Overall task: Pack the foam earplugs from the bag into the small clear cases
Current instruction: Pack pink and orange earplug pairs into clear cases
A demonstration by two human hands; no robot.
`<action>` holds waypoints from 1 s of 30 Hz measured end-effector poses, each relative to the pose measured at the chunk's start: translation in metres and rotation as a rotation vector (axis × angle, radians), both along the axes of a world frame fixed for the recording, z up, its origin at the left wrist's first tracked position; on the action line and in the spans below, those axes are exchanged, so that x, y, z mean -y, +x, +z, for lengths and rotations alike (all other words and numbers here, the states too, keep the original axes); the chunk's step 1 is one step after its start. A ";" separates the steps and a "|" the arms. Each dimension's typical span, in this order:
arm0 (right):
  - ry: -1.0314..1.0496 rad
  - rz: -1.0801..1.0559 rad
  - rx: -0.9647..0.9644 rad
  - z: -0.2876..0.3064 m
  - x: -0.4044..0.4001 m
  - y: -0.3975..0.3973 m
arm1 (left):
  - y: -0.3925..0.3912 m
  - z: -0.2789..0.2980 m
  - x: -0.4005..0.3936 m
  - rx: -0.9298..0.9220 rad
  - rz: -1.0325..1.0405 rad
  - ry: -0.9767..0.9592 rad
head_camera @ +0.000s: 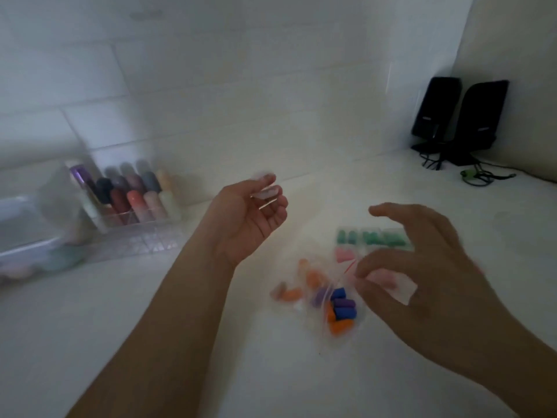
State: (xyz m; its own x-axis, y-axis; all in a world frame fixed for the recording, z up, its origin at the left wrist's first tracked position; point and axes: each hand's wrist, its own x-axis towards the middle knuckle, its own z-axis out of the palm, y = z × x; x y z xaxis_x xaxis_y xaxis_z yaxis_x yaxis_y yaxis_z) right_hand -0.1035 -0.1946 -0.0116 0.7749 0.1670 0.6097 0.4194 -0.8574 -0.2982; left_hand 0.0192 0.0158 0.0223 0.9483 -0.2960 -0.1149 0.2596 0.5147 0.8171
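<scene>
At the far left of the bench (pixel 150 342), a clear organiser (pixel 141 218) of coloured bottles is kept back against the tiled wall, well apart from the work, presumably so that the middle stays free.

Next, the left hand (pixel 250 218) is held palm-up above the bench, its fingers curled round a small clear case (pixel 265 193). The case is blurred, and whether its lid is open cannot be told. It is judged to be held raised and level so that earplugs can be dropped in from above — a case lying flat would be harder to fill one-handed.

Further right, the zip bag (pixel 337 303) lies flat on the bench with orange, blue and purple foam earplugs (pixel 342 306) inside it; a few orange ones appear to lie towards its left side, though whether they are in or out of the plastic cannot be made out. Just behind the bag, filled cases of green earplugs (pixel 373 238) are lined up side by side, with a pink-filled case (pixel 345 254) in front of them — set aside as finished work, it would seem.

At the right, the right hand (pixel 422 267) hovers over the bag's mouth. Its grip is spread, with thumb and forefinger drawing towards each other near the red seal strip; motion blur hides whether anything is pinched. Two black speakers (pixel 461 116) stand in the far right corner.
</scene>
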 end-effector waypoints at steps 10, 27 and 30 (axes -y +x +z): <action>-0.005 0.019 -0.259 -0.014 0.013 0.008 | 0.001 -0.014 0.001 0.205 -0.136 0.421; -0.363 -0.152 -0.239 -0.027 -0.033 0.010 | -0.011 -0.014 0.005 0.272 -0.267 0.721; -0.304 -0.131 -0.214 -0.028 -0.036 0.012 | -0.011 -0.012 0.005 0.311 -0.228 0.722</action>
State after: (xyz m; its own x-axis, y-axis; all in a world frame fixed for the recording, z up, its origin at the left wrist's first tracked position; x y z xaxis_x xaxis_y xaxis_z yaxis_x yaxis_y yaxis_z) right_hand -0.0918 -0.1586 -0.0394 0.9057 0.2069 0.3701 0.2568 -0.9622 -0.0907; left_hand 0.0079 0.0104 0.0104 0.8938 -0.4388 -0.0926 0.0012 -0.2041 0.9789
